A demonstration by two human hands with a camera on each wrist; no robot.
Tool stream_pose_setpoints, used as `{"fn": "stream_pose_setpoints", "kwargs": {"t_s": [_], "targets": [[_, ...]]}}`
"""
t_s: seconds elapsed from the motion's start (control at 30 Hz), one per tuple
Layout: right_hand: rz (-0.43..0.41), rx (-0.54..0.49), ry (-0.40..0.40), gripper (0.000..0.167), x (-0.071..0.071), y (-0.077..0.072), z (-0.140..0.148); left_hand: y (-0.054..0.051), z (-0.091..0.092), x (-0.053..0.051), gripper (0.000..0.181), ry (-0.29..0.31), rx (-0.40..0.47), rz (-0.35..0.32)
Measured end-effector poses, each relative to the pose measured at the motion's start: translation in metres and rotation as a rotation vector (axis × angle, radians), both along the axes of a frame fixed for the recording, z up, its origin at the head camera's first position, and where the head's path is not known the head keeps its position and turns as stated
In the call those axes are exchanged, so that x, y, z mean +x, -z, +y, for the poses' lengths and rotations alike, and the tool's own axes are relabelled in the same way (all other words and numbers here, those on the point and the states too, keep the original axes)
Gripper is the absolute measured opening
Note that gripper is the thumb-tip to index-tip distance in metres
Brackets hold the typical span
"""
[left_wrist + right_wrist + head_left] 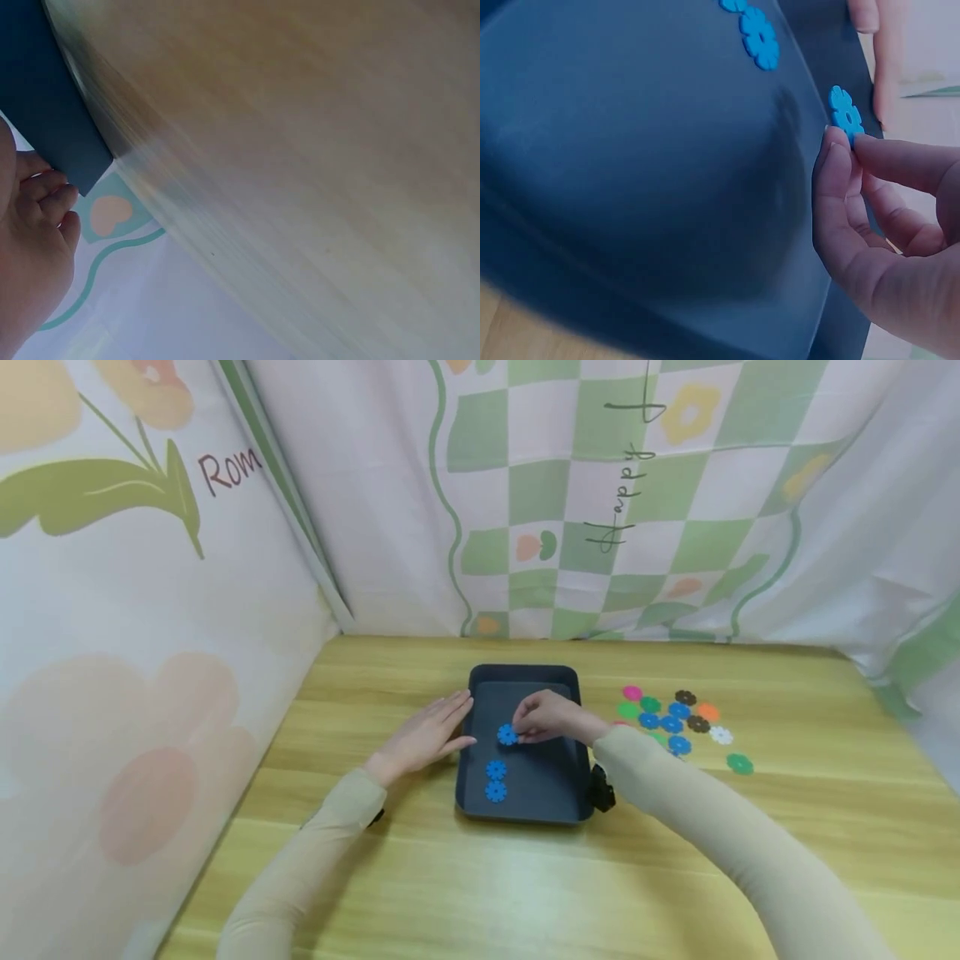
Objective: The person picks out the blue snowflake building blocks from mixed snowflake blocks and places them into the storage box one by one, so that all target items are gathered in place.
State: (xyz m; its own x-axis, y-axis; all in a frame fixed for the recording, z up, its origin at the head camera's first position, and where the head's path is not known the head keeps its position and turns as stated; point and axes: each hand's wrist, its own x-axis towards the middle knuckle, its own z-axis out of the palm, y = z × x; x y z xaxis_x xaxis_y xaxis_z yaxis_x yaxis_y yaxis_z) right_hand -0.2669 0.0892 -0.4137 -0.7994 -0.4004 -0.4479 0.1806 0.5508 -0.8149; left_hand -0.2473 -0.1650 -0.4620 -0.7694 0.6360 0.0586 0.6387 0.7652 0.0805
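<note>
Between thumb and fingertips my right hand pinches a blue snowflake disc, a flat notched piece with a small centre hole. In the right wrist view this blue disc stands tilted above the tray floor. Two more blue discs lie one behind the other near the left side of the dark grey tray. My left hand touches the tray's left rim with its fingers extended. The left wrist view catches that hand beside the tray wall.
Right of the tray, loose snowflake discs in blue, green, brown, pink, orange and white are scattered on the wooden table. One green disc lies apart. A patterned curtain hangs along the table's back edge, with another fabric at left.
</note>
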Motion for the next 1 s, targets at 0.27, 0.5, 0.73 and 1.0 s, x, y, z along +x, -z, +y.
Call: {"fn": "stream_pose_setpoints", "kwargs": {"t_s": [0.27, 0.5, 0.73, 1.0], "targets": [[0.016, 0.067, 0.032, 0.015, 0.002, 0.008, -0.01, 0.002, 0.002, -0.002, 0.071, 0.005, 0.005, -0.002], [0.013, 0.1, 0.063, 0.013, 0.004, 0.016, -0.016, 0.003, 0.0, -0.001, 0.071, 0.003, 0.011, -0.005], [0.069, 0.141, 0.086, 0.013, 0.008, 0.018, -0.019, 0.004, -0.001, -0.002, 0.071, 0.004, 0.002, 0.003], [0.122, 0.163, 0.079, 0.013, 0.013, 0.017, -0.021, 0.003, 0.0, -0.002, 0.071, 0.005, -0.008, -0.004]]}}
